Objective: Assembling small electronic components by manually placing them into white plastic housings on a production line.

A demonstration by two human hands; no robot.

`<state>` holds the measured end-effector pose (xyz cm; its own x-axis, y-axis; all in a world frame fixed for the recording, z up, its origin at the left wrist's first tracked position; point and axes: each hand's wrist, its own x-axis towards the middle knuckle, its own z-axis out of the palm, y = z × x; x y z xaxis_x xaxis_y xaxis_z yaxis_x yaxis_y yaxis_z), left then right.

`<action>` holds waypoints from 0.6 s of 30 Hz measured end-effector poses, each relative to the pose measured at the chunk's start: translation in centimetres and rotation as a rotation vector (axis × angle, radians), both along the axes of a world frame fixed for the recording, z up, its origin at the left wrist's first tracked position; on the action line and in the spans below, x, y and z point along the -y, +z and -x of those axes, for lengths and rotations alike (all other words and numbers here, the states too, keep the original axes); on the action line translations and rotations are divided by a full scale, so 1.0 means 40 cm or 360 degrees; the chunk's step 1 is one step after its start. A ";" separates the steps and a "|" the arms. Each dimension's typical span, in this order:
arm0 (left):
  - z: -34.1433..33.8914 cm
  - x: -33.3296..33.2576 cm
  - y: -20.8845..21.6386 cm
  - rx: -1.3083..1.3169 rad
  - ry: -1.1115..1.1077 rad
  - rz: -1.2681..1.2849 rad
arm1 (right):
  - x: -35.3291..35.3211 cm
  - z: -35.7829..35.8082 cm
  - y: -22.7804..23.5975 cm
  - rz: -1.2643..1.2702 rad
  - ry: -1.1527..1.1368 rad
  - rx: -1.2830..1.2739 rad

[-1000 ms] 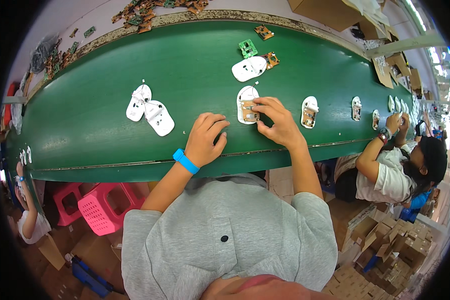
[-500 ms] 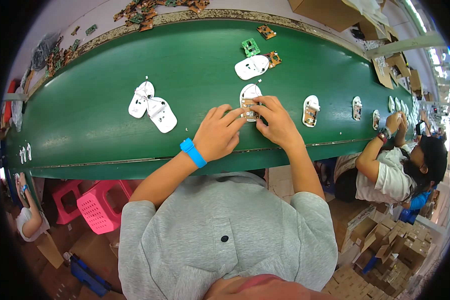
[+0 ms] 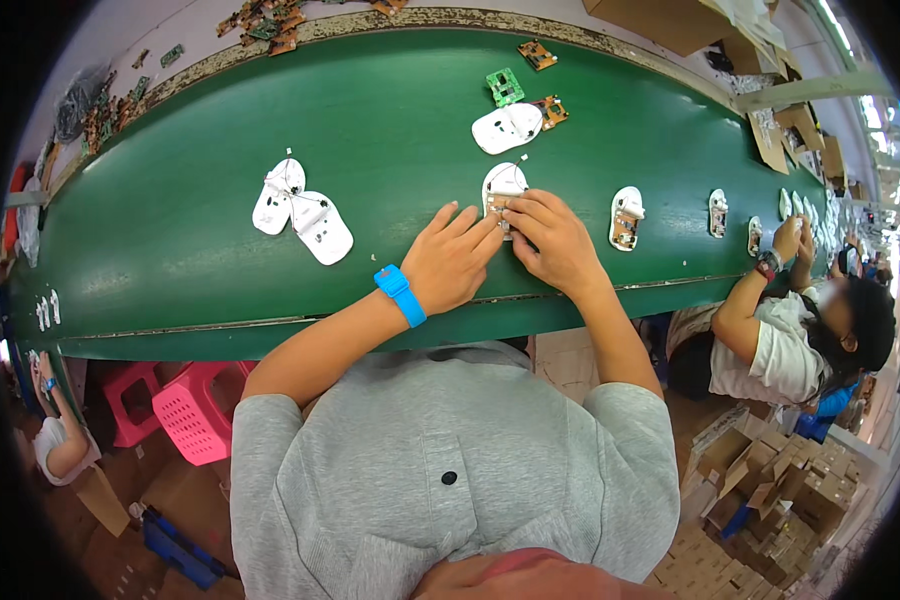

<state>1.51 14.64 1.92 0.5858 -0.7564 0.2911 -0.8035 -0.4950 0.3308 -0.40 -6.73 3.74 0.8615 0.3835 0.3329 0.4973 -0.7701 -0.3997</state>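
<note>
A white oval plastic shell [image 3: 503, 179] lies on the green work surface in front of me, with a brown circuit board [image 3: 493, 202] in its near half and a thin dark wire with a small connector at its far end. My left hand [image 3: 452, 255], a blue band at its wrist, rests at the shell's left side, fingers stretched and apart, the index fingertip touching the board. From the right, my right hand [image 3: 558, 243] holds the shell and board with bent fingers and thumb. Both hands hide the shell's near part.
Two wired white shells [image 3: 326, 230] lie overlapped to the left. Beyond my hands sit another white shell [image 3: 500, 130], a green board [image 3: 505, 87] and brown boards [image 3: 537, 54]. A filled shell [image 3: 626, 220] stands to the right. A co-worker [image 3: 785, 320] works farther right; pink stools [image 3: 192, 410] are lower left.
My left hand has shifted slightly right, its fingers straighter and less curled over the board. My right hand remains at the shell, with its fingers slightly more bent over the board.
</note>
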 end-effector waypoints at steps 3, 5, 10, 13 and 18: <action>0.001 -0.001 -0.001 -0.0024 -0.0018 -0.0005 | 0.001 0.000 -0.013 0.0000 0.0019 0.0030; 0.001 -0.001 0.004 -0.0027 -0.0024 0.0006 | 0.001 0.002 -0.020 -0.0016 0.0010 0.0020; -0.002 0.000 0.010 -0.0044 -0.0009 0.0036 | 0.027 0.007 -0.009 -0.0080 0.0000 -0.0039; -0.002 0.004 0.007 -0.0028 -0.0015 0.0046 | 0.049 0.019 -0.012 -0.0097 0.0023 -0.0044; 0.003 0.009 -0.001 0.0041 -0.0022 0.0046 | 0.077 0.030 -0.028 -0.0095 0.0144 0.0022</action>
<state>1.39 14.27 1.89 0.5674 -0.7554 0.3277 -0.8186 -0.4745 0.3237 -1.59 -9.80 2.64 0.8195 0.4383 0.3692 0.5693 -0.6968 -0.4363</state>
